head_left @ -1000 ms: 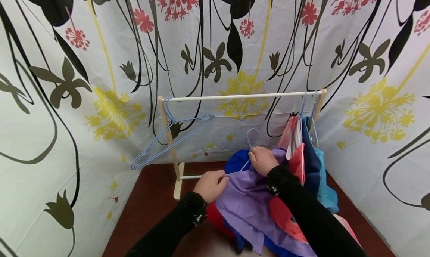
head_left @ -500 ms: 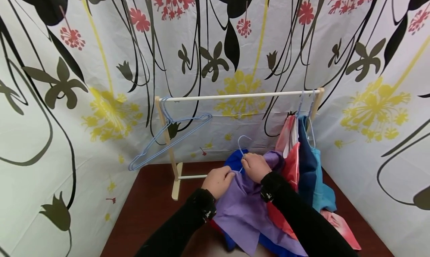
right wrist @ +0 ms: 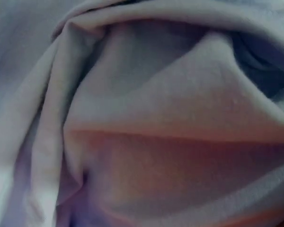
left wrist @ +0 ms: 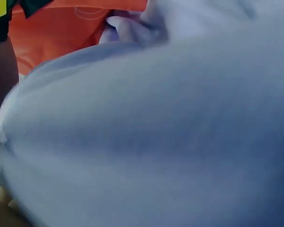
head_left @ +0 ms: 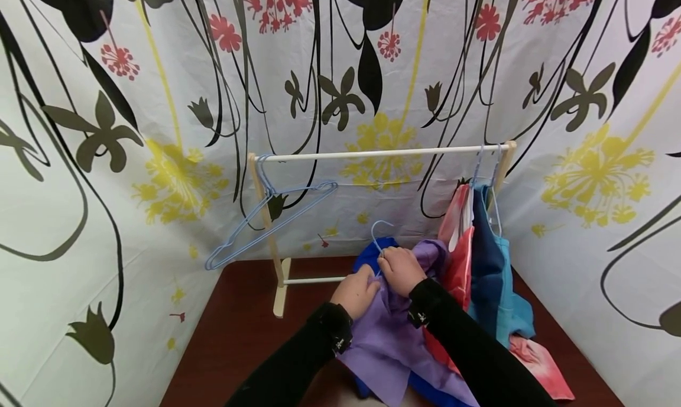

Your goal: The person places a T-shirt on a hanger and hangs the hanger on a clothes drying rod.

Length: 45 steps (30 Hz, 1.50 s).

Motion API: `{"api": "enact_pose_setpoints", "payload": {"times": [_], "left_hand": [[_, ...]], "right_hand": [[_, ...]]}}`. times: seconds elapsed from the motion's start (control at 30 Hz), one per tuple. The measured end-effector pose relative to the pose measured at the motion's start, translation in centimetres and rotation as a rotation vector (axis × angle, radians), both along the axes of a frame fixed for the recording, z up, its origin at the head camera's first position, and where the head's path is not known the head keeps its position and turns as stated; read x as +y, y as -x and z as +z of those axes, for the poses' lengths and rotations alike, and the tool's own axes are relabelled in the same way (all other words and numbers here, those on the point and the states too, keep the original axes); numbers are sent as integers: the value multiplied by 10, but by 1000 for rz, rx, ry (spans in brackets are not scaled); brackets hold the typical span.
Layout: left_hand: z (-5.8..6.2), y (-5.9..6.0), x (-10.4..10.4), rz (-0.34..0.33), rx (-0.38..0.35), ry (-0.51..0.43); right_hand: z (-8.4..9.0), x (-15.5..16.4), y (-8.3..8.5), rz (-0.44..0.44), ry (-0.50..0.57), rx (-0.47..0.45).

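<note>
Hands were both bunched at the top of a purple garment, low and in front of the wooden rack, roughly under the middle of its white rail. Left hand had fingers curled into the purple fabric, gripping it just left of the right hand. Right hand was clenched over the gathered cloth where a light blue wire hanger came out, hook sticking up just above the knuckles; whether the fingers pinched the wire itself or only the cloth around it, couldn't tell. Hands were touching or nearly so. Purple garment draped from the hands down toward the camera, lying over a blue garment and red cloth on the brown table that carries the rack. Both wrist views were filled by blurred lilac fabric at close range, with orange-red cloth in the left wrist view's top corner; no finger detail readable there. At the rack's right end, a red-and-white garment, a navy one and a teal one hung side by side, touching, tails reaching the table. At the rack's left end, empty blue hangers hung tilted off the rail by the left post. Floral curtain closed in behind the rack and on both sides.
</note>
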<state>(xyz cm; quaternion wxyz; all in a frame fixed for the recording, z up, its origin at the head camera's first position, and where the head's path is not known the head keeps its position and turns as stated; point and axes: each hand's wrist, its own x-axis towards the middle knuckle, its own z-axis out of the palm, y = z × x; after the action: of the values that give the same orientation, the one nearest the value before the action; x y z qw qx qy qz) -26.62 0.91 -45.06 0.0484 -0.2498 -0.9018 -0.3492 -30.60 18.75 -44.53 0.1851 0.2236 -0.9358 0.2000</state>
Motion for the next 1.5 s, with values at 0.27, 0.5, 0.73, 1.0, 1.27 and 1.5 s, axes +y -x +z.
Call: {"api": "enact_pose_setpoints", "payload": {"times": [0.27, 0.5, 0.73, 1.0, 1.27, 1.5], "left_hand": [[-2, -3, -7, -94, -142, -87], [-11, -4, -14, 34, -92, -118], [-23, -14, -24, 53, 0, -7], [-38, -20, -21, 51, 44, -6], [-48, -24, -27, 82, 94, -75], [-46, -27, -27, 80, 74, -90]], "right_hand": [[-1, 4, 2, -23, 30, -6], [1, 4, 0, -1, 51, 13], [-1, 8, 1, -23, 66, 35], [-6, 17, 2, 52, 241, 36], [-10, 41, 12, -58, 318, 89], [-10, 61, 23, -81, 244, 183]]}}
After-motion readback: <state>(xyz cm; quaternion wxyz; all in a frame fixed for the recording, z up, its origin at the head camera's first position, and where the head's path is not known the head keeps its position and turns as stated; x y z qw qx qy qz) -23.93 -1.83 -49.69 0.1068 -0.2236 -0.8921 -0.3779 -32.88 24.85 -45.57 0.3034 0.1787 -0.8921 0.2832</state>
